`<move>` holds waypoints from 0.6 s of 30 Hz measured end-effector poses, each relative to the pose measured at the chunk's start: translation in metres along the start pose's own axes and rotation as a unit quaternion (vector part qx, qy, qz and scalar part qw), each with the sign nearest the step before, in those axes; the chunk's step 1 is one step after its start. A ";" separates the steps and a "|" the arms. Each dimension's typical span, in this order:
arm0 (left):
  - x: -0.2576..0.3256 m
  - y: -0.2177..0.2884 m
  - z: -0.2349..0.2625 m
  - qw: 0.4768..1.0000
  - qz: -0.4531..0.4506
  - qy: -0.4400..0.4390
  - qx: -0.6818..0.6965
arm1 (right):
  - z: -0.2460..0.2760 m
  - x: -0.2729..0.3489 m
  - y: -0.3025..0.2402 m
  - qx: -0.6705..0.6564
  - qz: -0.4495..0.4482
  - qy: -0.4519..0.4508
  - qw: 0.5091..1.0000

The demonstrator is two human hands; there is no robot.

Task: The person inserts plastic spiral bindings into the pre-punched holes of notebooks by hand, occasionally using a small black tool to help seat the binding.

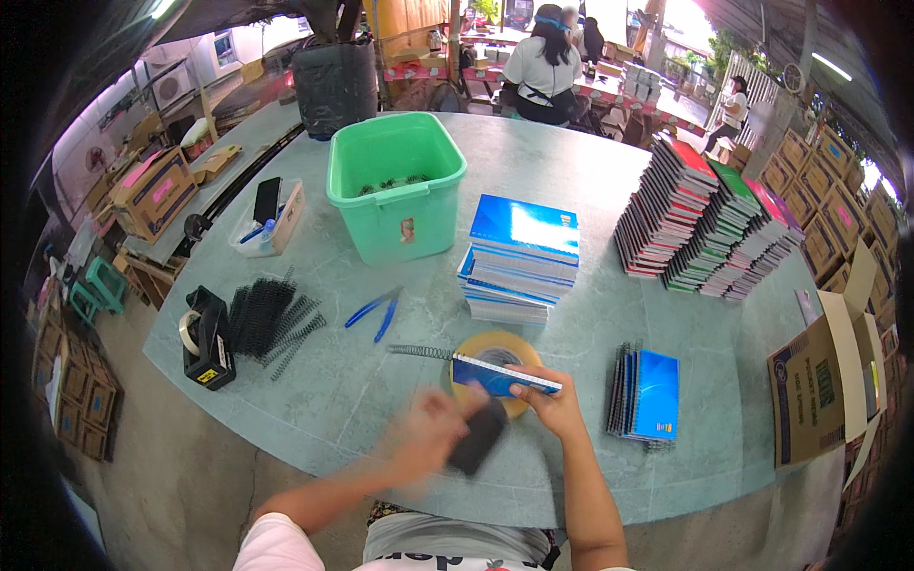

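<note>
My right hand [549, 398] grips a small blue notebook [500, 375] by its right end, thumb in front, with the perforated edge up. A black spiral coil [419, 351] sticks out from the notebook's left end. Smeared by motion, my left hand [433, 430] is just below the notebook's left part; what its fingers do is unclear. Against it is a dark, blurred thing [479, 440] whose kind I cannot make out. Behind the notebook a yellowish roll of tape [522, 354] lies on the table. Blue-handled pliers [376, 312] lie spread beyond my left hand.
Loose black coils [262, 319] lie beside a tape dispenser [208, 341] at left. A green bin [395, 209] stands behind. Blue notebooks [522, 257] are stacked mid-table, coil-bound ones [655, 395] at right, red and green stacks [700, 214] far right, near an open carton [821, 376].
</note>
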State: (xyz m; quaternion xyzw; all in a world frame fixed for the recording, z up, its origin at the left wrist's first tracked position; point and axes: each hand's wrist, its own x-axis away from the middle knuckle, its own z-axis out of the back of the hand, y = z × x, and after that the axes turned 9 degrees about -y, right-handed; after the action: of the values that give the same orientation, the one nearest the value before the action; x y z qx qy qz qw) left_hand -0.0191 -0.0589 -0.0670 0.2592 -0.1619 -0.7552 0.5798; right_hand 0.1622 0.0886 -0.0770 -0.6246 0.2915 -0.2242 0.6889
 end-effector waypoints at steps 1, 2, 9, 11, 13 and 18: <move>-0.004 -0.004 0.006 1.000 0.002 0.022 -0.013 | 0.000 0.001 -0.001 -0.009 -0.014 -0.003 1.000; -0.008 -0.008 0.013 0.998 0.004 0.047 -0.027 | 0.000 0.000 -0.001 -0.012 -0.013 -0.005 1.000; -0.019 0.004 0.052 0.946 -0.018 0.314 -0.077 | 0.003 0.001 0.004 -0.002 -0.032 -0.013 0.999; -0.022 -0.002 0.038 0.978 0.024 0.191 -0.078 | 0.002 0.001 0.002 -0.011 -0.048 -0.014 0.999; -0.018 -0.003 0.028 0.996 -0.011 0.059 -0.060 | 0.001 0.001 0.003 0.010 -0.038 -0.010 0.999; -0.032 -0.002 0.042 0.961 0.002 0.270 -0.063 | 0.001 0.004 -0.002 -0.002 -0.044 -0.011 0.999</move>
State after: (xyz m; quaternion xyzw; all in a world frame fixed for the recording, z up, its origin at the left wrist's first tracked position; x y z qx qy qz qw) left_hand -0.0386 -0.0299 -0.0271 0.4163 0.0485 -0.6644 0.6188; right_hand 0.1656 0.0862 -0.0755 -0.6410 0.2563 -0.2468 0.6801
